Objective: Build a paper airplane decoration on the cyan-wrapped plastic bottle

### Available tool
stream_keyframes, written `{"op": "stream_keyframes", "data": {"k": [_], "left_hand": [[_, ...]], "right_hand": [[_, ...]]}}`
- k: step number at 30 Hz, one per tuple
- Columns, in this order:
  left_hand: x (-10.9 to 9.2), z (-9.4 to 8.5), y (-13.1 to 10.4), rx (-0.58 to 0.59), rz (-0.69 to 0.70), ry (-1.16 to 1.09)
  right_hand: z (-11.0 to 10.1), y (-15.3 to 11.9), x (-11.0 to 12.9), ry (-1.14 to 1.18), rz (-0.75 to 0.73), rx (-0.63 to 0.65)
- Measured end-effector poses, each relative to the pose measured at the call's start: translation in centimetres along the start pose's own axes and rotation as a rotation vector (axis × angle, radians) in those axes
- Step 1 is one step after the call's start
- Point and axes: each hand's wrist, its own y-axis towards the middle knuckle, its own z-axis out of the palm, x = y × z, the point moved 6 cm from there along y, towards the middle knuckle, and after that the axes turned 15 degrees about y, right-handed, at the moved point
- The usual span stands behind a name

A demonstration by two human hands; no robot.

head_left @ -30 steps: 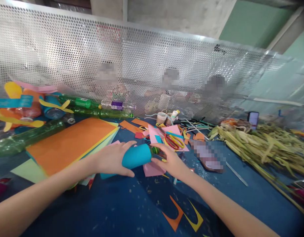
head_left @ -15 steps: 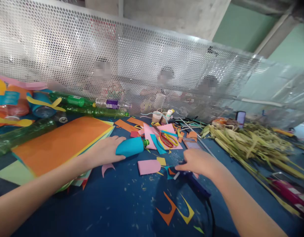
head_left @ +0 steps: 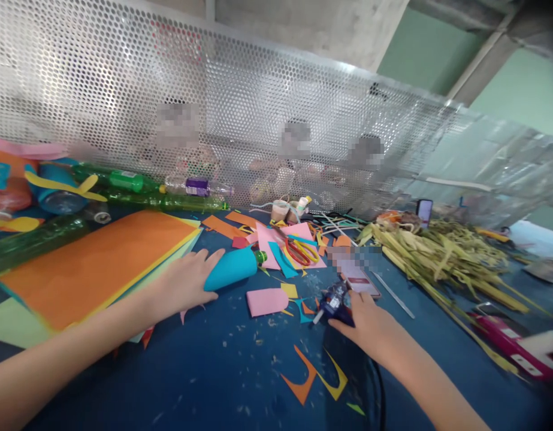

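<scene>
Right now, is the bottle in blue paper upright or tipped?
Tipped: the bottle lies with its green top rightward, left hand at the other end.

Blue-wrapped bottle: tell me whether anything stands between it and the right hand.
Nothing upright stands between the blue-wrapped bottle and the right hand. Low in the gap lie the folded pink paper, a yellow square and a blue scrap, then the dark blue tool at the hand's fingers.
</scene>
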Motion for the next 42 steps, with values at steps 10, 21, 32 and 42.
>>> {"op": "stream_keyframes", "data": {"k": [10,21,32,42], "left_hand": [[1.0,-0.5,1.0,-0.090,-0.028,-0.142],[2.1,-0.5,1.4,-0.015,-0.118,-0.363],[2.3,0.9,1.8,0.121,-0.109,-0.439],[2.0,0.5,1.5,0.159,-0.068,-0.346]], "right_hand": [[-0.4,-1.1,2.7,0.220,-0.254,-0.133],[-0.9,1.0,12.1,0.870,-0.475,-0.126],[1.3,-1.0,12.1,0.940,-0.616,-0.208],[2.7,0.3,10.9,1.028,-0.391,-0.135]]}}
